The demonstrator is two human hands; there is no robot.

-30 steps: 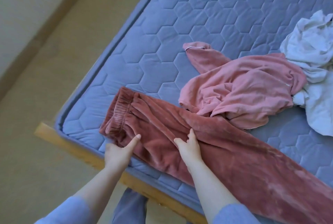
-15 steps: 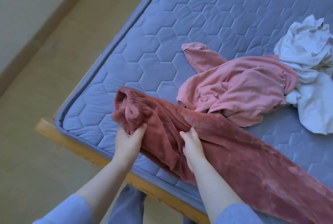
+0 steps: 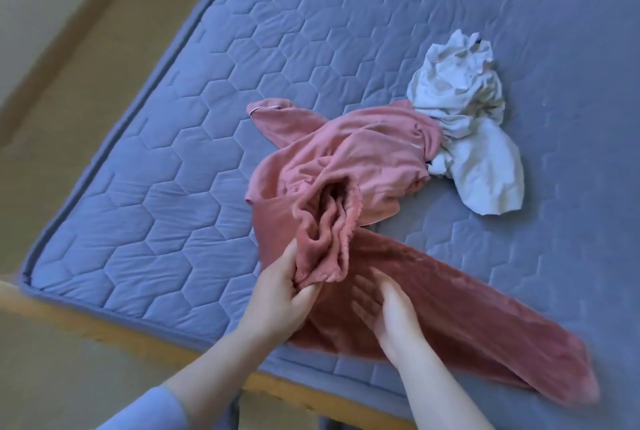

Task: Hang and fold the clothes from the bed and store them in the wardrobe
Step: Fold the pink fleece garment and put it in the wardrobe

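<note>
Fuzzy rust-pink trousers (image 3: pixel 457 308) lie across the near part of the blue quilted mattress (image 3: pixel 156 194), legs running to the lower right. My left hand (image 3: pixel 280 294) grips the elastic waistband end and holds it folded over toward the legs. My right hand (image 3: pixel 384 312) lies flat on the trousers just right of it, fingers straight and blurred. Behind them sits a crumpled lighter pink top (image 3: pixel 349 156), with a white garment (image 3: pixel 471 124) bunched at its right end.
The mattress sits on a wooden bed frame (image 3: pixel 104 329) whose edge runs along the near side. Beige floor (image 3: pixel 62 90) lies to the left, with a wall base at the far left. No wardrobe is in view.
My left hand took hold of the waistband and carried it up and to the right, folding it over the trousers. My right hand went from pinching the fabric to lying flat on it.
</note>
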